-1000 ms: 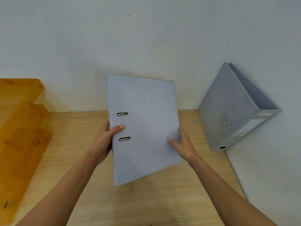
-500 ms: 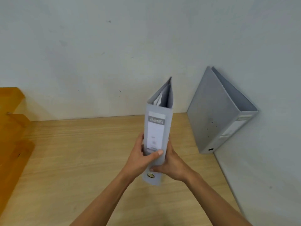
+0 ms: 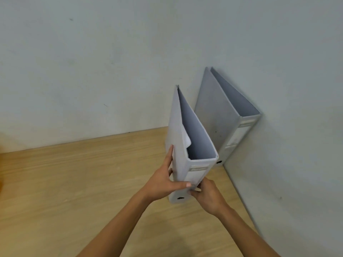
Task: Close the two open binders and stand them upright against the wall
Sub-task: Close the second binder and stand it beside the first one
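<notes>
A closed grey binder (image 3: pixel 225 117) stands in the corner, leaning against the right wall, spine toward me. A second light grey binder (image 3: pixel 178 138) is held upright just left of it, spine toward me, white paper showing inside at its top. My left hand (image 3: pixel 163 182) grips its left cover with the thumb across the spine. My right hand (image 3: pixel 207 195) holds the lower right side of the spine. I cannot tell whether its bottom edge touches the wooden desk (image 3: pixel 74 182).
Pale walls meet in a corner at the back right: the back wall (image 3: pixel 92 71) and the right wall (image 3: pixel 297 127). A blurred orange edge (image 3: pixel 1 184) shows at the far left of the desk.
The held binder went from cover-facing-me to upright with its spine toward me, then moved right toward the leaning binder. My view turned right, so the orange tray left the frame.
</notes>
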